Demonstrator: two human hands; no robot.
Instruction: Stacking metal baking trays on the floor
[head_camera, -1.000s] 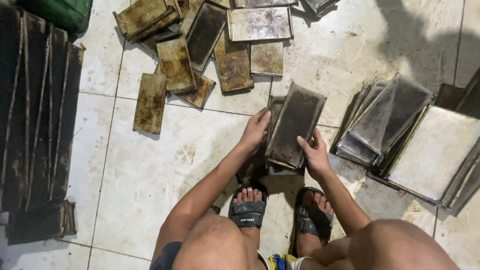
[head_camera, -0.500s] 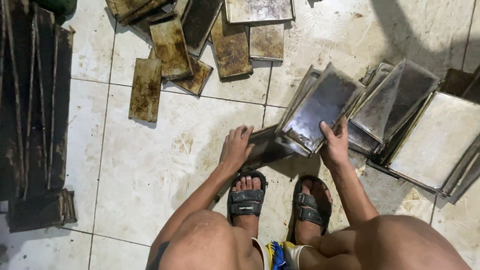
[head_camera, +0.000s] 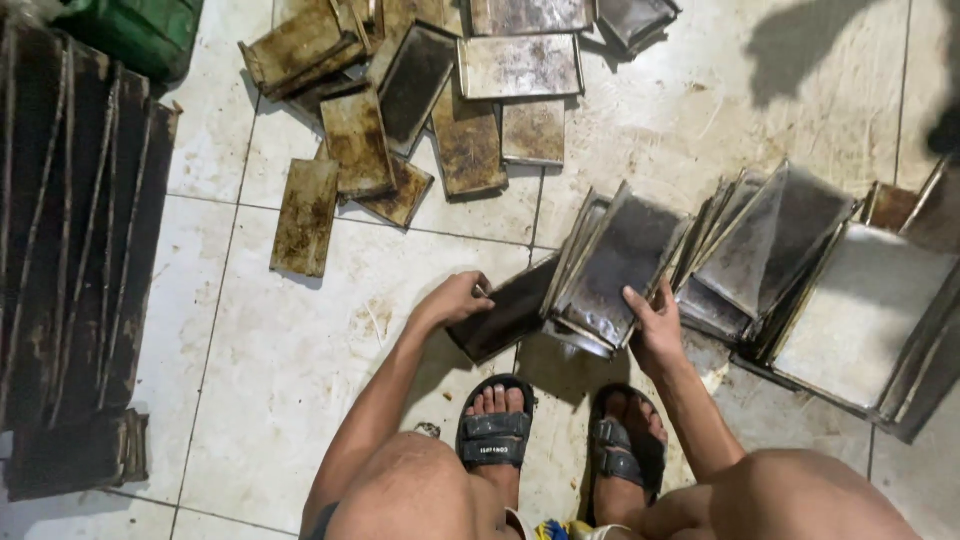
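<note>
On the tiled floor by the person's feet, the left hand grips a dark tray; the right hand clasps a leaning stack, which might topple if released.

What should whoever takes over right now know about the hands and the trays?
Left hand grips the end of a dark tray lying on the tiled floor.
Right hand holds the lower edge of a tilted tray leaning against the slanted row of trays to the right.
Scattered rusty trays lie ahead; dark racks at left.
Done and left: cannot tell.
</note>
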